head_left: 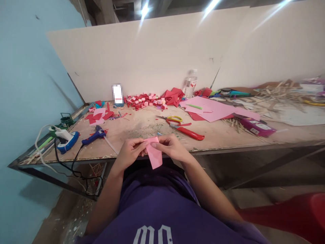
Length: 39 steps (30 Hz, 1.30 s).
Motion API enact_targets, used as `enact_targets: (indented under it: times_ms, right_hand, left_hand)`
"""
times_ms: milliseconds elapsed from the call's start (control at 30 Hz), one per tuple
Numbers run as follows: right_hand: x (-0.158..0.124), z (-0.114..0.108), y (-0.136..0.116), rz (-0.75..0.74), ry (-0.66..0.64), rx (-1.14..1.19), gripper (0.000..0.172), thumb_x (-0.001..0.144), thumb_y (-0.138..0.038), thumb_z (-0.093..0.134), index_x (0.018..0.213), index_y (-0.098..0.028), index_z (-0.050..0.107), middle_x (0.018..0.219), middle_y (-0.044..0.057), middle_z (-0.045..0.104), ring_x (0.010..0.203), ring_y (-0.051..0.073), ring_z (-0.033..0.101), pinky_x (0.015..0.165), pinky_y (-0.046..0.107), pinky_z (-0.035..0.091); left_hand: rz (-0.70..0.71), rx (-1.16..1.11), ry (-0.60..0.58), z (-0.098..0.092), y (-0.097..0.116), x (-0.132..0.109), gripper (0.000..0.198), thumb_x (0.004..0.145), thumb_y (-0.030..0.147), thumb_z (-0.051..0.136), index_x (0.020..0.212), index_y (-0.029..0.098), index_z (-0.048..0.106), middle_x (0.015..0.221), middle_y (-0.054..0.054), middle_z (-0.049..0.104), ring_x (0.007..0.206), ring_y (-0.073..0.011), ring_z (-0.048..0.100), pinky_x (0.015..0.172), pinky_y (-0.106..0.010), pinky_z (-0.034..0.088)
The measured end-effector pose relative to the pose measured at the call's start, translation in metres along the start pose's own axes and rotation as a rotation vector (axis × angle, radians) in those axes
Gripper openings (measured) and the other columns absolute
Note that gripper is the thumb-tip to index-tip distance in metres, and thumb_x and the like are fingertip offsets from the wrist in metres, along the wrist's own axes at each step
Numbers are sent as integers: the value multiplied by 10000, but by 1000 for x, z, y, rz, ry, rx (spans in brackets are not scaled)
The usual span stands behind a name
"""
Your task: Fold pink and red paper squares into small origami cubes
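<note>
A piece of pink paper (pixel 155 158) is held between both hands at the table's front edge, its longer end hanging down toward my lap. My left hand (pixel 132 150) pinches its upper left side between thumb and fingers. On the upper right side, my right hand (pixel 174 145) grips it with the thumb lying on the front face. Just beyond the hands lie yellow-and-red handled scissors (pixel 174 119) and a red utility knife (pixel 190 132). To the left of my left hand rests a blue glue gun (pixel 93 136) with a white stick beside it.
Small red and pink paper cubes (pixel 146 101) are heaped by the back board. Pink sheets (pixel 210 108), a plastic bottle (pixel 190 84) and a purple box (pixel 257 127) stand or lie to the right. A blue power strip (pixel 68 142) with cords sits at the left edge; a phone (pixel 117 95) leans behind.
</note>
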State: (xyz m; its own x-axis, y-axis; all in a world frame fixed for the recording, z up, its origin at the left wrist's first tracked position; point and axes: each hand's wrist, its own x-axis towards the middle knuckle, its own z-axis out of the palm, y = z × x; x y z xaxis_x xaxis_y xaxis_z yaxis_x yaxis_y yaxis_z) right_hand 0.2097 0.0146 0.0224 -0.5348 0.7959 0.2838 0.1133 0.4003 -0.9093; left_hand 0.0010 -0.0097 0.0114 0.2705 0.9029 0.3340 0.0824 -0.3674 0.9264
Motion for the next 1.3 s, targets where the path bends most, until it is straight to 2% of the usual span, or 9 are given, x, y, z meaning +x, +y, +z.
enact_targets:
  times_ms: [300,400,567,733,1000,1300]
  right_hand:
    - [0,1,-1,55,15,70,390,871,-486,712,825,-102,766,736,46,688,651,154,577,617,266,456]
    - [1,1,0,67,67,79,393,860,-490,722,789,-104,753,688,32,656,605,135,539,571,251,423]
    - [1,3,0,104,155,128,390,858,-494,721,776,-114,727,619,-2,580,526,98,458,484,217,349]
    - [1,4,-3,85,160,113,405,843,-497,738,707,-117,697,604,-6,578,519,92,452,485,216,361]
    - [1,0,-1,75,31,116,386,838,-481,749,862,-97,775,797,68,731,670,163,611,626,265,468]
    - [2,2,-2,77,7,155,344,816,-447,771,809,-103,758,737,31,685,643,139,574,618,251,436]
  left_hand:
    - [-9,-8,-9,0,0,1,370,942,431,634,709,145,653,632,1,624,552,-90,545,555,-201,455]
    - [-3,2,-9,0,2,2,372,947,430,622,709,146,659,636,-4,632,554,-93,545,556,-206,456]
    - [3,86,-51,1,4,1,247,903,384,678,836,152,730,686,-8,668,576,-102,552,568,-214,463]
    - [10,135,-45,1,3,1,295,915,389,650,749,150,696,670,-12,660,582,-112,568,580,-221,472]
    - [11,88,-34,0,0,1,334,937,437,625,771,154,689,671,-14,642,581,-114,554,586,-231,473]
    - [-20,24,9,1,0,0,324,937,431,640,772,153,664,655,2,624,578,-99,548,581,-208,469]
